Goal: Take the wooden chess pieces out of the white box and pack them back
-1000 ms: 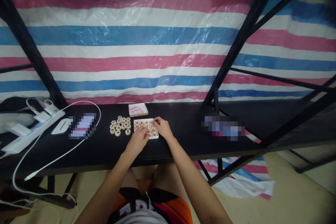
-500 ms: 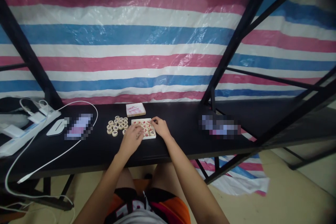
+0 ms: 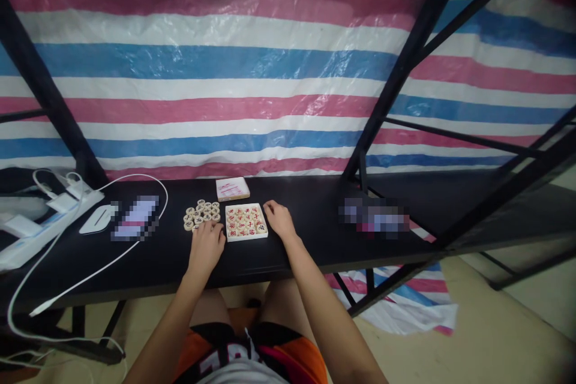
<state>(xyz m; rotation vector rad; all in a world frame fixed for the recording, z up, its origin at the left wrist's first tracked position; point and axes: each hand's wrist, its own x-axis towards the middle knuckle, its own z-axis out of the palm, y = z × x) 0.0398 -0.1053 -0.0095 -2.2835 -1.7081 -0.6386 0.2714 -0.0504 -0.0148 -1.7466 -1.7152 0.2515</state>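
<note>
The left hand (image 3: 207,245) hides the near edge of the loose dark-marked pieces (image 3: 201,214); its fingers are bent, and whether they grip a piece cannot be told. The white tray (image 3: 247,239), holding mostly red-marked pieces (image 3: 242,222), lies between both hands. The right hand (image 3: 279,221) sits at its right wall, fingers curled, contact unclear. A flat box (image 3: 233,188) lies behind. Pixelation masks an object (image 3: 135,218) left; the frame crops the power strip (image 3: 58,219).

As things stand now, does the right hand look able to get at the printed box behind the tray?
Yes, it seems so. The right hand is just right of the tray, the box lies behind the tray, and I see nothing standing between hand and box.
</note>
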